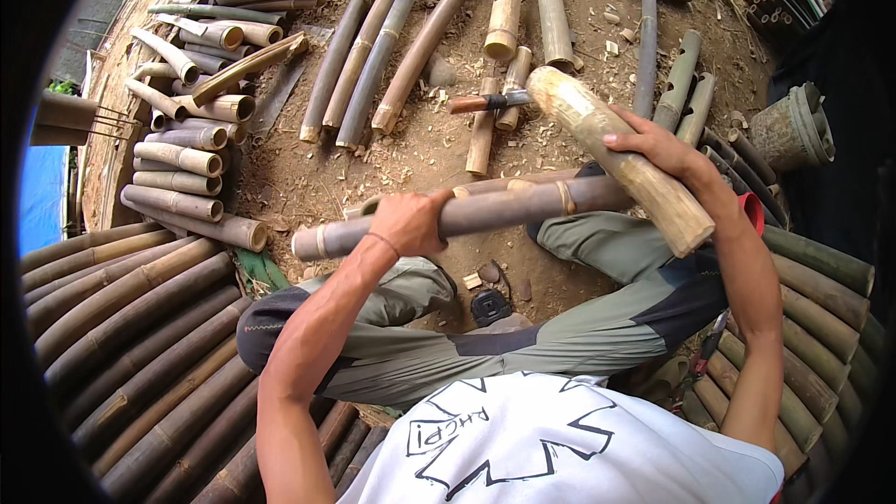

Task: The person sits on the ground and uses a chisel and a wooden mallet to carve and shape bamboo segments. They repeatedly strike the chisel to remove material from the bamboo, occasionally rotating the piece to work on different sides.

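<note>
My left hand (409,222) is closed around a dark bamboo pole (523,208), which lies nearly level across the space over my legs. In my right hand (663,147) is a thick, pale wooden log (616,154), tilted, with its near end toward my right forearm. The log overlaps the pole's right end; whether they touch I cannot tell. Just behind the pole a lighter bamboo piece (504,184) partly shows. Beyond it, a tool with a brown wooden handle (471,105) and a metal part rests on short bamboo pieces, near the log's far end.
Several bamboo lengths (359,56) lie on the dirt ground ahead, some with cut openings. A stack of bamboo (201,159) is at the left. Bamboo slats (140,336) flank me. A grey bucket (793,126) stands at right. Near my legs lies a small black box-shaped object (490,308).
</note>
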`<state>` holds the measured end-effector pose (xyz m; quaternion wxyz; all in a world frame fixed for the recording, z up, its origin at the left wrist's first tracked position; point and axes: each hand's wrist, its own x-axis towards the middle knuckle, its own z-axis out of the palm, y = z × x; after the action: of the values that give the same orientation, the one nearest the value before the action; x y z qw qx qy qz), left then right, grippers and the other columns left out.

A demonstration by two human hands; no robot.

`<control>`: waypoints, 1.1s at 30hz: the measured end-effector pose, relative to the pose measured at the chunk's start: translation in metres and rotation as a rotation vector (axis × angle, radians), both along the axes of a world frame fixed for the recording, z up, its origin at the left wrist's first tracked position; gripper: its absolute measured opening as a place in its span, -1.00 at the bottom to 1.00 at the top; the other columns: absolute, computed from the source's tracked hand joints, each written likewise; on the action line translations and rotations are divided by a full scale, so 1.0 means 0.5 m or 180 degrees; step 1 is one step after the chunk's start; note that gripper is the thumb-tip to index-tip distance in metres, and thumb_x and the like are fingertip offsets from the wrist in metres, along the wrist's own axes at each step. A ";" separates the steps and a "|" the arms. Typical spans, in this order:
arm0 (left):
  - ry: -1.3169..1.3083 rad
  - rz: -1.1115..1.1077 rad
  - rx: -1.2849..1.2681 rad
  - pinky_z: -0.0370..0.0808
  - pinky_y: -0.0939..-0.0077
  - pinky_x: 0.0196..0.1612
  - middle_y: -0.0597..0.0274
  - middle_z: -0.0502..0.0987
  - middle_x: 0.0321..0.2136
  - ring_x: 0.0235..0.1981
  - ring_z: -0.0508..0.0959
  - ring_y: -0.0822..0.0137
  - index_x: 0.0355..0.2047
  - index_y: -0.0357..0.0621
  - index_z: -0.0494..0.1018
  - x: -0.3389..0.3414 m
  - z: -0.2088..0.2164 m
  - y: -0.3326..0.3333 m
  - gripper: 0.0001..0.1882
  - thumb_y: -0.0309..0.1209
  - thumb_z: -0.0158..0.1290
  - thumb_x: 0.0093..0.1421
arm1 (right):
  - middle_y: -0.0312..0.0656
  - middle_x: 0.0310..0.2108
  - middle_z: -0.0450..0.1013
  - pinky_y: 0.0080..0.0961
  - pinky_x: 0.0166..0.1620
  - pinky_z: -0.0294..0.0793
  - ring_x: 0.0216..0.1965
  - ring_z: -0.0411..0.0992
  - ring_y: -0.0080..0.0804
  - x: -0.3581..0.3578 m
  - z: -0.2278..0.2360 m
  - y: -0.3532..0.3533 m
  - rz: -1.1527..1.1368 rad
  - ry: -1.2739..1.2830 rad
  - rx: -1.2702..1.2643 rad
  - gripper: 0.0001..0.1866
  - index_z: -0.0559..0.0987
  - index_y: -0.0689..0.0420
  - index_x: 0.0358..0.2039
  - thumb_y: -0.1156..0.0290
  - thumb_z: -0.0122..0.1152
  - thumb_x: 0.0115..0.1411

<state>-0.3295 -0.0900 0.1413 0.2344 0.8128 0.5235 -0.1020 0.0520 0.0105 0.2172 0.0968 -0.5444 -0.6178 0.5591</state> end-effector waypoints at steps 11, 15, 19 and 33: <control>-0.0138 -0.0606 -0.0554 0.55 0.12 -0.25 -0.07 0.63 -0.35 -0.33 0.63 -0.08 0.29 -0.08 0.20 0.003 0.007 0.001 -0.04 -0.25 0.24 -0.20 | 0.17 0.35 0.12 -0.43 0.38 0.00 0.38 0.11 -0.11 0.178 0.023 -0.041 0.0372 -0.1877 -0.0557 0.02 0.08 0.28 0.39 -0.01 0.29 0.07; -0.0193 -0.0594 -0.0630 0.56 0.10 -0.25 -0.11 0.63 -0.35 -0.33 0.64 -0.08 0.29 -0.08 0.20 -0.005 0.009 0.024 -0.04 -0.28 0.23 -0.21 | 0.10 0.24 0.29 -0.43 0.26 0.19 0.22 0.28 -0.26 0.172 0.048 -0.027 -0.0438 -0.0573 -0.0243 -0.06 0.07 0.30 0.39 0.07 0.24 0.15; -0.0088 -0.0676 -0.0666 0.56 0.09 -0.25 -0.14 0.62 -0.36 -0.34 0.64 -0.09 0.29 -0.08 0.20 0.005 0.012 0.023 -0.05 -0.28 0.23 -0.20 | 0.20 0.34 0.14 -0.40 0.37 0.01 0.38 0.10 -0.09 0.174 0.019 -0.065 0.0328 -0.1531 -0.0582 -0.03 0.09 0.28 0.39 -0.02 0.24 0.14; -0.0153 -0.0769 -0.0399 0.55 0.10 -0.23 -0.09 0.62 -0.37 -0.31 0.63 -0.09 0.26 0.03 0.25 -0.002 0.018 0.066 -0.06 -0.22 0.30 -0.21 | 0.10 0.35 0.12 -0.47 0.36 0.01 0.36 0.09 -0.22 0.144 0.027 -0.187 -0.0627 -0.0263 -0.0401 -0.02 0.01 0.35 0.40 0.04 0.25 0.18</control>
<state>-0.3306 -0.0568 0.1504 0.2832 0.8559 0.4087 -0.1425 0.1242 -0.0829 0.2308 0.0914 -0.6301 -0.5284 0.5617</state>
